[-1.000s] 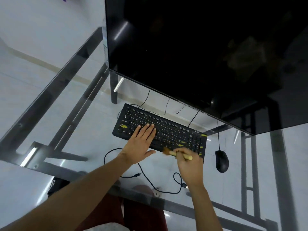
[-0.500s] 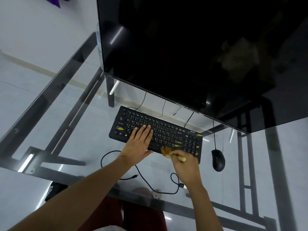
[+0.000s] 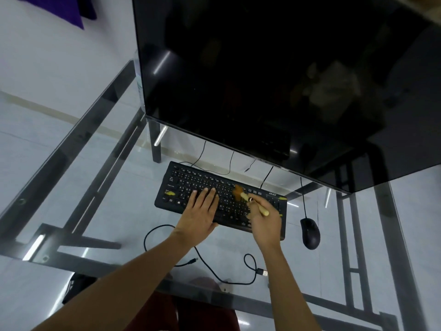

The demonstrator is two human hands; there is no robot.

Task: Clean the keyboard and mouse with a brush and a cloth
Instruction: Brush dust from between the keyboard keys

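A black keyboard with a few yellow keys lies on the glass desk in front of the monitor. My left hand rests flat on its middle keys, fingers straight. My right hand grips a small brush with a pale wooden handle; its tan bristles touch the keys at the upper right of the main block. A black mouse sits on the glass to the right of the keyboard, apart from both hands. No cloth is in view.
A large dark monitor looms over the back of the glass desk. Loose black cables with a USB plug lie near the front edge. Desk frame bars and my red-clad legs show through the glass.
My right hand has carried the brush from the keyboard's front edge up toward the upper rows. My left hand stays flat on the keys.
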